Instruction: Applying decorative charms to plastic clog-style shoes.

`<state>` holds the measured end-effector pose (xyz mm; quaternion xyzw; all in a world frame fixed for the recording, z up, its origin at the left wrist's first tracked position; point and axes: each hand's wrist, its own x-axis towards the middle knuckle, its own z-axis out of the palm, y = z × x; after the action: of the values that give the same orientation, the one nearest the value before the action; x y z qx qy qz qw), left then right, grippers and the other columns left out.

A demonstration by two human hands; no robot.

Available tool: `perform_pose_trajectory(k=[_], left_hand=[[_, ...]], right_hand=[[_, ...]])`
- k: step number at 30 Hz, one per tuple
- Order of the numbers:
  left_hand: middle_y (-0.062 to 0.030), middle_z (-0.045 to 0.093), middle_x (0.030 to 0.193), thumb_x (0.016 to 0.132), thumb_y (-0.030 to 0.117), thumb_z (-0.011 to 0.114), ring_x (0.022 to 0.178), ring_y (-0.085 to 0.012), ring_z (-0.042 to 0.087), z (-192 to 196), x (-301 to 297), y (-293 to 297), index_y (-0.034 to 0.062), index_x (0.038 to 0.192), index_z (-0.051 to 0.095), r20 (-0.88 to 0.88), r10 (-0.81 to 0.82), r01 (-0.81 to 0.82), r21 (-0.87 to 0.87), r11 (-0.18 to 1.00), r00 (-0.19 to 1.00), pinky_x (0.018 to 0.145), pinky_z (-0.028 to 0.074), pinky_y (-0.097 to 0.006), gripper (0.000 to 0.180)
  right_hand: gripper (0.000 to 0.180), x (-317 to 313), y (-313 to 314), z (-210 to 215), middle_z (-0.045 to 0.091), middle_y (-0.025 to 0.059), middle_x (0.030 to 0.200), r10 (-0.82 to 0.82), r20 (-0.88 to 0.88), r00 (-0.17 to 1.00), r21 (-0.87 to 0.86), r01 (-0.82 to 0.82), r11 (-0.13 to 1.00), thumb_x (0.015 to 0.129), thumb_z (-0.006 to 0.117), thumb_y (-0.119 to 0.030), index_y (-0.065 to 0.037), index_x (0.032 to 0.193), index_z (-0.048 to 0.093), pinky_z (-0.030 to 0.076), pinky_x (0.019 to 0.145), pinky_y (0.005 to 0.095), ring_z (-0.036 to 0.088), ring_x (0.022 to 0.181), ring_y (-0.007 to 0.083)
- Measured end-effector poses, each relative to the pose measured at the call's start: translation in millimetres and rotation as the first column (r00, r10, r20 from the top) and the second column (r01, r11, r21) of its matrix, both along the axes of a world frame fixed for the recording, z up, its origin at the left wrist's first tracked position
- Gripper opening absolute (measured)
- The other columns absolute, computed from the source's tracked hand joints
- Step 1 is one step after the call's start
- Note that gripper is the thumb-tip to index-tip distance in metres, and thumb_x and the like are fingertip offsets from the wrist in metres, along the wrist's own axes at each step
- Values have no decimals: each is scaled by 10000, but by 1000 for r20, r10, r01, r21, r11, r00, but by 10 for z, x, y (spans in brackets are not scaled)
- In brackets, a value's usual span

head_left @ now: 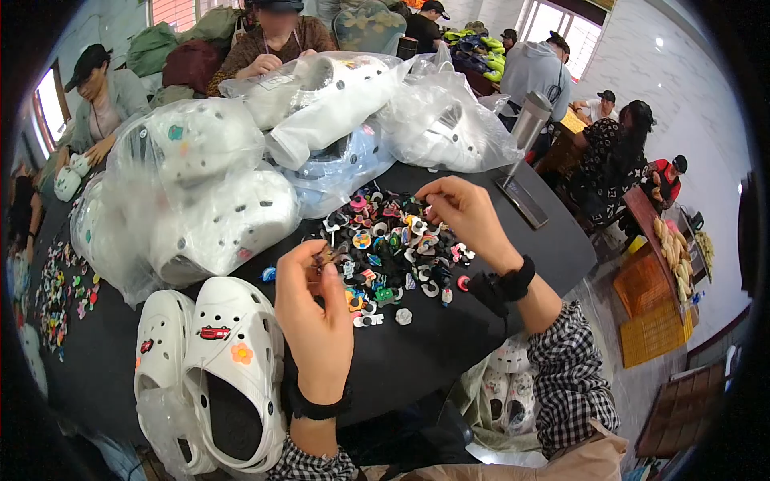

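My left hand [317, 329] is closed in a pinch on a small brownish shoe charm [324, 257], held above the near left side of a charm pile [389, 248]. Over the pile's far right edge, my right hand [472, 218] has its thumb and fingers pressed together; whatever sits between the tips is too small to make out. The pile mixes many colours, with the black backs of several charms showing. Left of my left hand stands a pair of white clogs [233, 337], with a red car charm [215, 333] and an orange flower charm [241, 353] on the nearer one.
Bagged white clogs [224, 216] are heaped along the far left of the black table [417, 361]. A phone [521, 200] and a steel tumbler [531, 120] stand at the right edge. More charms [60, 297] lie far left. Several people work around the room.
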<state>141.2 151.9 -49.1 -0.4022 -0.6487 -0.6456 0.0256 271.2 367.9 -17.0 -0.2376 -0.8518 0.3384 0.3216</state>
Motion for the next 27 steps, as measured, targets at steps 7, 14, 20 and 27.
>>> perform_pose_trajectory(k=[7, 14, 20, 27], left_hand=[[-36, 559, 984, 1003, 33, 504, 791, -82, 508, 84, 43, -37, 6, 1232, 520, 156, -12, -11, 146, 989, 988, 701, 424, -224, 231], [-34, 549, 986, 1002, 32, 503, 782, -78, 502, 111, 52, -46, 5, 1236, 521, 194, -34, 0, 173, 985, 980, 683, 396, -209, 236], [-30, 548, 983, 1000, 27, 504, 780, -73, 502, 124, 56, -50, 10, 1235, 525, 200, -13, -20, 162, 987, 980, 676, 393, -204, 237], [-28, 555, 991, 999, 17, 508, 788, -68, 499, 67, 31, -31, 17, 1243, 524, 186, -25, -8, 177, 984, 982, 675, 391, -203, 244]], right_hand=[[232, 144, 286, -181, 669, 111, 1171, -31, 22, 999, 216, 26, 976, 925, 607, -6, -9, 1147, 677, 554, 798, 289, 679, 969, 162], [188, -111, -166, -208, 663, 94, 1014, 301, 262, 917, 478, -394, 785, 852, 705, -83, -63, 1038, 696, 481, 887, 404, 596, 993, 291], [248, -190, -290, -271, 624, 78, 956, 138, 366, 920, 579, -342, 740, 830, 712, -107, -83, 1071, 654, 461, 884, 397, 578, 997, 289], [152, -94, -43, -199, 666, 150, 897, 181, 241, 953, 317, -254, 914, 816, 647, -15, -11, 968, 655, 517, 789, 432, 646, 878, 344]])
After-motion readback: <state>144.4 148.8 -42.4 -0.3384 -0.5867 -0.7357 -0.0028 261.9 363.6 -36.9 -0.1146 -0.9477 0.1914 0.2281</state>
